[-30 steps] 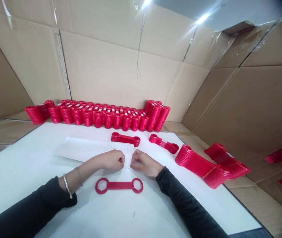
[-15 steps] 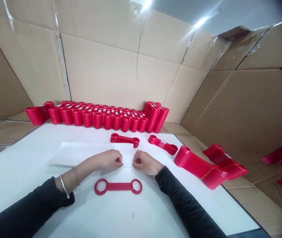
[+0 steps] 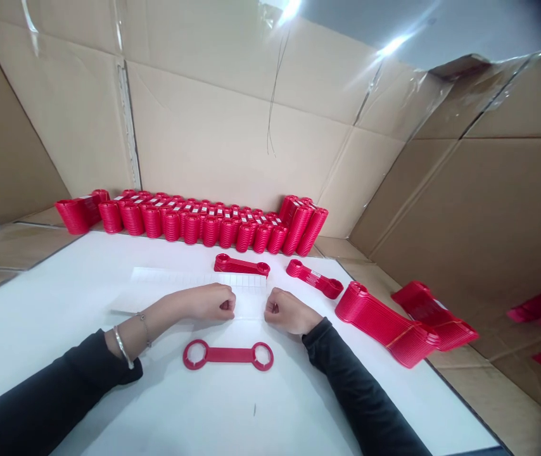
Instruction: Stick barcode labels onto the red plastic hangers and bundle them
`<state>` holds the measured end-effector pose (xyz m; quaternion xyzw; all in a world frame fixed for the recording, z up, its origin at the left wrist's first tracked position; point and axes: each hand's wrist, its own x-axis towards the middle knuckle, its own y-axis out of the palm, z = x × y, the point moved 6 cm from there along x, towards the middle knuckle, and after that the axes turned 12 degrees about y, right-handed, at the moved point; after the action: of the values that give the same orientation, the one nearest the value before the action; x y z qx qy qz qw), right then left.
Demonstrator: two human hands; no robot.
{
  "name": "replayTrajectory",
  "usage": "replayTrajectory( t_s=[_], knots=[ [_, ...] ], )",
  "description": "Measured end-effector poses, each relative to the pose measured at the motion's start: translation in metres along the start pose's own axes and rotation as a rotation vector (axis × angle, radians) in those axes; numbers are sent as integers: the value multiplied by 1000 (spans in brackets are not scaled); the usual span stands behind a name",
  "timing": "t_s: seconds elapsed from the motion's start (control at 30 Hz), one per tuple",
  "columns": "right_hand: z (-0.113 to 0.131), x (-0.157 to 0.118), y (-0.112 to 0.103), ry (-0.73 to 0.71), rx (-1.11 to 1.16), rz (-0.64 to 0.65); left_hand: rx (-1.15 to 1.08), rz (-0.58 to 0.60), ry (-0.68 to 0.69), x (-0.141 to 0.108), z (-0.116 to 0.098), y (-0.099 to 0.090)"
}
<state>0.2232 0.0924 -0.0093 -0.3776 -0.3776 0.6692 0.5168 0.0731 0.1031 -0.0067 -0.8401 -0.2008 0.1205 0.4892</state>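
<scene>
A white sheet with a grid of small rectangles (image 3: 156, 278), like a label sheet, lies on the white table under my hands. My left hand (image 3: 213, 302) is closed over the sheet, thumb against curled fingers; whatever it pinches is hidden. At the sheet's right edge, my right hand (image 3: 289, 311) is closed, with the edge running into its fingers. Nearer to me lies a single flat red plastic piece with a ring at each end (image 3: 229, 356). Just beyond the sheet is a low stack of such pieces (image 3: 242, 265), partly covered by the sheet.
A long row of banded red stacks (image 3: 192, 228) lines the back of the table. To the right lie a small stack (image 3: 315, 278), a tall tipped stack (image 3: 384, 323) and another banded stack (image 3: 434, 316). Cardboard walls (image 3: 237, 126) enclose the table.
The sheet has shifted to the right together with my right hand. My left hand stays about where it was, so the gap between the hands is wider. The view has tilted slightly.
</scene>
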Motion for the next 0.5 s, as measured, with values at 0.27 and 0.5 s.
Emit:
replayTrajectory(
  t_s=[0.27,0.5],
  knots=[
    [10,-6,-2,-107,8,-9,8,54,58,-3,1,2],
    [29,-3,12,-218,121,14,41,66,44,-4,2,4]
  ],
)
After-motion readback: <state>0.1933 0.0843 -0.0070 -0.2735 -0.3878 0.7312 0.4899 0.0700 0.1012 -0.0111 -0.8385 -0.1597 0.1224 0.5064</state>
